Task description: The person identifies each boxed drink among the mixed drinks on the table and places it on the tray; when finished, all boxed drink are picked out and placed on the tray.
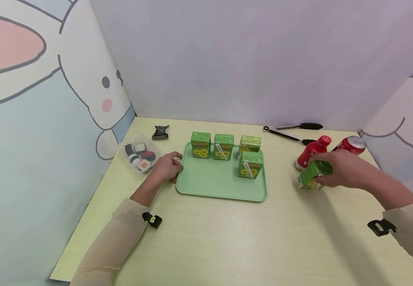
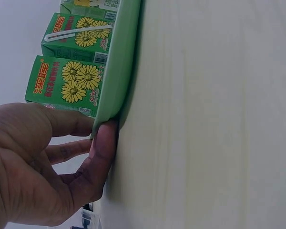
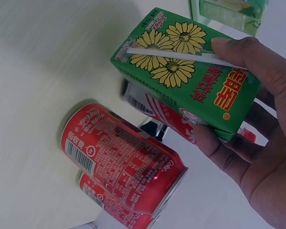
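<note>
My left hand (image 1: 167, 167) pinches the left rim of a light-green tray (image 1: 206, 186), thumb and fingers on opposite faces of the edge in the left wrist view. Several green drink cartons (image 1: 200, 145) with yellow flowers stand on the tray, along its back and right side. To the right of the tray, my right hand (image 1: 347, 169) grips another green drink carton (image 3: 181, 67) with a white straw on its front. Close behind that carton are a red bottle (image 1: 313, 151) and red Coke cans (image 3: 119, 157). Whether the held carton touches the table is unclear.
A clear container (image 1: 129, 159) of sushi-like pieces sits left of the tray, with a small black packet (image 1: 161, 132) behind it. Black-handled tongs (image 1: 288, 135) lie at the back right. Walls border the table (image 1: 206, 234) at the back and sides.
</note>
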A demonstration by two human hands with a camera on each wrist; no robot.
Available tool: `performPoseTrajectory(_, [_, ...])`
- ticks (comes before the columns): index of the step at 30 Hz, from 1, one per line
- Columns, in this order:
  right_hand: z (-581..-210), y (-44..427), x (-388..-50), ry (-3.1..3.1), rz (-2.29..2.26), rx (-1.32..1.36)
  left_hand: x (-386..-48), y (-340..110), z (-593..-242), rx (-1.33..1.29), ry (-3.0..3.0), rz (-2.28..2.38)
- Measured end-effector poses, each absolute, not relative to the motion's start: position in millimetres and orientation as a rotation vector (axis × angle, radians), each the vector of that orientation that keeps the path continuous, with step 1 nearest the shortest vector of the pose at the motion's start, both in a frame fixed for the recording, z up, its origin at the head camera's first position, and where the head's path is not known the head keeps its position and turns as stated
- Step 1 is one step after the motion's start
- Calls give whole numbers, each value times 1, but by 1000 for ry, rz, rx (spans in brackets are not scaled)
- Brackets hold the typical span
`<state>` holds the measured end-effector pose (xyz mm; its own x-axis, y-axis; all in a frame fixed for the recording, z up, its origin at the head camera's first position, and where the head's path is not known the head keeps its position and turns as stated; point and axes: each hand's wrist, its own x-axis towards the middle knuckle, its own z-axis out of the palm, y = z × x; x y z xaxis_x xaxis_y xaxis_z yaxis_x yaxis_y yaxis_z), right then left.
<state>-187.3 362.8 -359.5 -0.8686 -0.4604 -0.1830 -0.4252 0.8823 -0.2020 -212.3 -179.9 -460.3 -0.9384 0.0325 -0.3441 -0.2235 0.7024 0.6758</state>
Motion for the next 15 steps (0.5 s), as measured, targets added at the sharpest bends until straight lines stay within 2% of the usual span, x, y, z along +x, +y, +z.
performPoseTrajectory(15, [-331,344,-190,2935,-212,-733,-214,-181,-464,-148,2582,1084])
